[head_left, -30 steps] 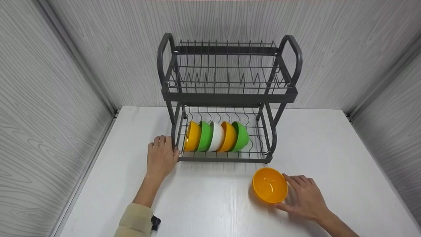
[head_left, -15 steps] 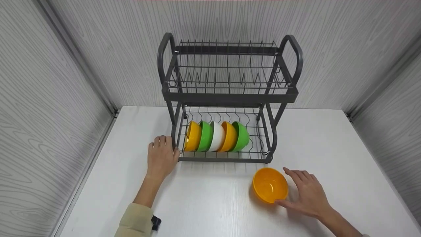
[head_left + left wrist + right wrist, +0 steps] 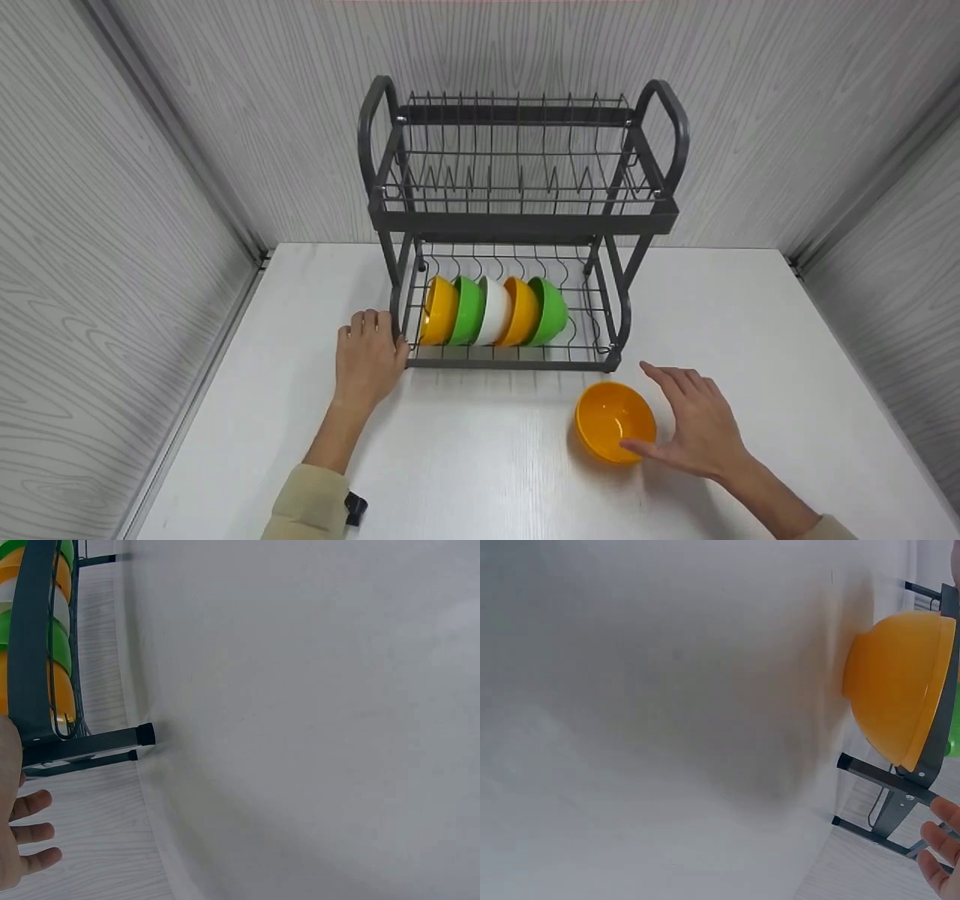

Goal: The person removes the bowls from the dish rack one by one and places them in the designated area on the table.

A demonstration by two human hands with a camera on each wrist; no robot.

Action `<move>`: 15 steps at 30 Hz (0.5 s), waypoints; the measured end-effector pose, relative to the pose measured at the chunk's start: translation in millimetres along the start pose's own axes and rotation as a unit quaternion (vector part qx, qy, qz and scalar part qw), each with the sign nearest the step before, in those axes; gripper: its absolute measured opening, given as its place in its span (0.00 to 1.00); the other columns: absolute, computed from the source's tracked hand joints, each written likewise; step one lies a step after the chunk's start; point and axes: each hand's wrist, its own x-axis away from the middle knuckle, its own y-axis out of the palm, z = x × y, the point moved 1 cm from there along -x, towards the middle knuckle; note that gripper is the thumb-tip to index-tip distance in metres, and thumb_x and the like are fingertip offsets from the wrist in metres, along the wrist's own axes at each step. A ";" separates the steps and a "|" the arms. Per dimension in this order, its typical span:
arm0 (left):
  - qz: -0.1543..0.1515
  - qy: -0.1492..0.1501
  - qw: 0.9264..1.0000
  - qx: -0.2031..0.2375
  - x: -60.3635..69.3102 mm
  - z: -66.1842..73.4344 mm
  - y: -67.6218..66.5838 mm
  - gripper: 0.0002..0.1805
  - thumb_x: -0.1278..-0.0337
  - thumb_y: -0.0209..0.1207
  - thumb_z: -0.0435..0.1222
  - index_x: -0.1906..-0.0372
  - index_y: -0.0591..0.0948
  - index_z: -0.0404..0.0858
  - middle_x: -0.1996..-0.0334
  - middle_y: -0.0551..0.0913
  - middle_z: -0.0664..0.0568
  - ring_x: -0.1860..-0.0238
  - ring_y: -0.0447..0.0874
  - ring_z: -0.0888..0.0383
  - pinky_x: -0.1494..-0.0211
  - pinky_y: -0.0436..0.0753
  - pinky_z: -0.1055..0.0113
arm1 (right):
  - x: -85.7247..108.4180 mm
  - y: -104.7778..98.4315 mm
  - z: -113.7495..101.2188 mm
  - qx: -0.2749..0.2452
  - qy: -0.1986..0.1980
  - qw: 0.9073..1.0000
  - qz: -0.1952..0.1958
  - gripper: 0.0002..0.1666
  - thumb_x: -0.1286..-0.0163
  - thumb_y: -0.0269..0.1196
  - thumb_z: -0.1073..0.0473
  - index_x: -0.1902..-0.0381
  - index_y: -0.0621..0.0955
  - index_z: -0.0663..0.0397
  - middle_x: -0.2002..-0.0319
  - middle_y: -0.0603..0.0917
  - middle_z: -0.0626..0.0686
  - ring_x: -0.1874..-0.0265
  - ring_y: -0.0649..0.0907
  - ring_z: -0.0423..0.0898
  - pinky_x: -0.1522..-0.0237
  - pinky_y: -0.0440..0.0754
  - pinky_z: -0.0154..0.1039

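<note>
Loose bowl (image 3: 613,417): orange, upright, on the surface (image 3: 465,457) just in front of the rack's right front corner; one or a nested pair, I cannot tell.
Right hand (image 3: 705,431): mine, spread wide, holding nothing; thumb over the bowl's near right edge, contact not certain, fingers apart from it.
Left hand (image 3: 366,360): mine, holding the rack's left front post between thumb and fingers.
Rack (image 3: 525,223): dark, two tiers, standing on the surface.
Racked bowls (image 3: 493,311): five, on edge in a row on the lower tier (image 3: 510,364); from left orange, green, white, orange, green.
Done, as I judge it: five racked.
Left, as I judge it: the loose bowl, outside the rack.
Changed from one second earlier: my right fingers have come off the bowl's rim and spread; my thumb has shifted farther over its edge.
Unchanged: loose bowl, racked bowls, left hand.
</note>
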 end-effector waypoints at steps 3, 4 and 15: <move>0.000 0.003 1.000 -0.008 0.1 0.1 -0.1 0.19 0.28 0.56 0.43 0.47 0.76 0.31 0.50 0.83 0.32 0.42 0.81 0.35 0.44 0.83 0.44 | -6.0 -2.2 -3.4 -0.005 -0.003 1.000 0.004 0.66 0.63 0.80 0.26 0.29 0.77 0.52 0.43 0.86 0.57 0.45 0.82 0.57 0.44 0.79 0.57; 0.001 0.005 1.000 -0.011 0.4 0.1 -0.2 0.19 0.28 0.56 0.43 0.47 0.76 0.31 0.50 0.83 0.32 0.42 0.81 0.35 0.44 0.83 0.45 | -8.0 -2.8 -4.7 -0.008 -0.005 1.000 0.005 0.66 0.63 0.80 0.25 0.29 0.77 0.52 0.43 0.86 0.57 0.45 0.82 0.57 0.44 0.79 0.57; 0.003 0.009 1.000 -0.015 -0.1 -0.4 -0.4 0.19 0.28 0.56 0.44 0.48 0.76 0.30 0.51 0.83 0.33 0.44 0.82 0.35 0.46 0.83 0.45 | -33.5 -9.6 -20.2 -0.007 -0.033 0.999 0.007 0.65 0.58 0.77 0.24 0.27 0.75 0.53 0.42 0.85 0.58 0.45 0.82 0.58 0.42 0.80 0.59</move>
